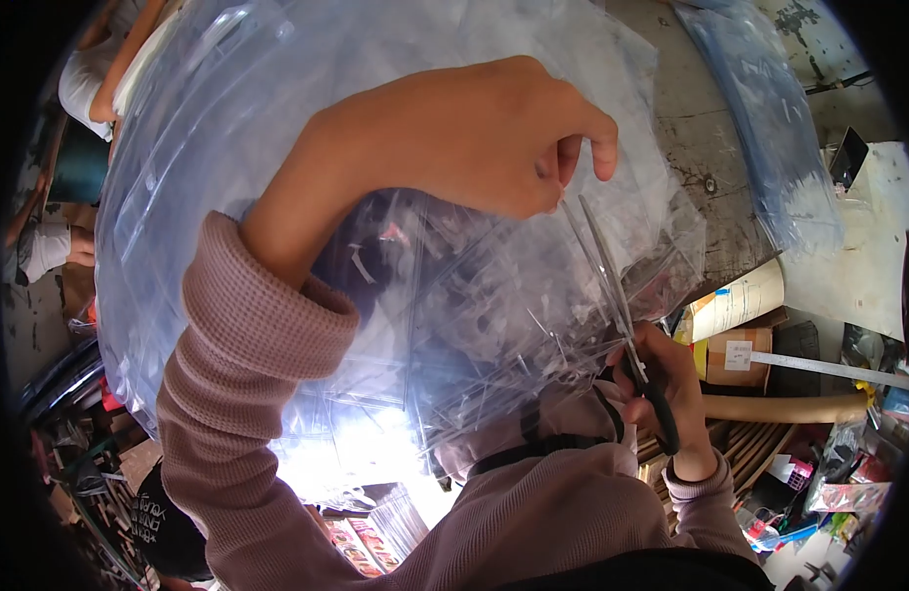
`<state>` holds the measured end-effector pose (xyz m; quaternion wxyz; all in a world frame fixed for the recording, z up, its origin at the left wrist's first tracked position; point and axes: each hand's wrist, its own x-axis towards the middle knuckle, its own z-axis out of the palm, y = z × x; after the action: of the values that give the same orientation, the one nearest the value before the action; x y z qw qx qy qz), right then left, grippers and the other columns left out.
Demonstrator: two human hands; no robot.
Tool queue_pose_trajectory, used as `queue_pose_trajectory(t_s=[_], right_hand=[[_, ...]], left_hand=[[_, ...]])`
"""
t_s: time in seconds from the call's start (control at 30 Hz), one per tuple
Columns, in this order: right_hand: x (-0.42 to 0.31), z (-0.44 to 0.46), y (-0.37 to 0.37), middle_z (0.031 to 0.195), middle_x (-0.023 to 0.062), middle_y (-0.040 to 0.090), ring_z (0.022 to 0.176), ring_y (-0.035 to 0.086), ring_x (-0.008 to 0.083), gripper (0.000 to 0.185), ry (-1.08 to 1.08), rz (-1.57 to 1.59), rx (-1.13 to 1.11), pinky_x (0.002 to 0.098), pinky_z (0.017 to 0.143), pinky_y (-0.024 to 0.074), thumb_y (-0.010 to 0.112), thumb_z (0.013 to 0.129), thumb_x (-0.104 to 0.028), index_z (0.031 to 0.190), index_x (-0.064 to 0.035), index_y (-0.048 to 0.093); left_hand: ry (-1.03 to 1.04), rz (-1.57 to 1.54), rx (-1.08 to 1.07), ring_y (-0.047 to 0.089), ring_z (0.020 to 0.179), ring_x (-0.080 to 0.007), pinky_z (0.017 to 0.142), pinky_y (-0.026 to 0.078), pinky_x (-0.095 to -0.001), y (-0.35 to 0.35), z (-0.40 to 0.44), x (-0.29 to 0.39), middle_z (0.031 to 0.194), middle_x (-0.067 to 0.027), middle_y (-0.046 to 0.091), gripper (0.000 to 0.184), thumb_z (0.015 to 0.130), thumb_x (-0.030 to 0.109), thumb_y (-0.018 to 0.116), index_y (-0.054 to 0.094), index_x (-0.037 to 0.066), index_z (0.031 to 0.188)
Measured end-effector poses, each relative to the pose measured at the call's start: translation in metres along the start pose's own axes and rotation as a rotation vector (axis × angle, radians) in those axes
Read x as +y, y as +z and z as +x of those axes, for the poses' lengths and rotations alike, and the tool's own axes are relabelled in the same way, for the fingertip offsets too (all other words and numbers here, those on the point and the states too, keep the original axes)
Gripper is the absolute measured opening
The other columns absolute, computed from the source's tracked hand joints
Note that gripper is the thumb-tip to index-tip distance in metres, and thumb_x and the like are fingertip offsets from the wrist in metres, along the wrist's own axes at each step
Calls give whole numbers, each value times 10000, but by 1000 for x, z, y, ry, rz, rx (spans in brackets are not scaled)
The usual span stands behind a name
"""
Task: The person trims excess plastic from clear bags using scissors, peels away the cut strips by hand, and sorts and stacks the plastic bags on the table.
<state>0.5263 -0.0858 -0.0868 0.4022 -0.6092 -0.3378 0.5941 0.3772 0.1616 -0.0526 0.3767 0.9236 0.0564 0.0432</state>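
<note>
My right hand (668,379), low at the right, grips a pair of scissors (612,286) by its black handles. Its long metal blades point up and stand slightly apart. My left hand (494,138) reaches across from the left above a large pile of clear plastic sheets (543,49). Its fingers are curled in beside the scissor tips, the index finger bent downward; whatever they may pinch is too small to make out. Thin clear plastic strips (533,364) lie scattered over the sheets, left of the scissor handles.
Folded clear plastic (760,128) hangs over the worn table (711,148) at upper right. A phone (848,158), a cardboard box (727,362), a metal ruler (829,369) and a tan tube (789,408) are on the right. Another person (85,94) is at upper left; a black cap (164,522) shows below.
</note>
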Motion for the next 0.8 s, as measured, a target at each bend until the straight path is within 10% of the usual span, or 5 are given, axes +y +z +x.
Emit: queue_pose_trajectory(t_s=[0.8], right_hand=[[7,-1,0,824,7,515,628,422,61,668,-45,12,-60,202,558,345,816,584,-455,964,-14,490]], left_hand=[[-23,42,-11,671,715,-217,616,513,-290,-3,1,4,772,-106,635,343,688,-1,629,575,32,1025]])
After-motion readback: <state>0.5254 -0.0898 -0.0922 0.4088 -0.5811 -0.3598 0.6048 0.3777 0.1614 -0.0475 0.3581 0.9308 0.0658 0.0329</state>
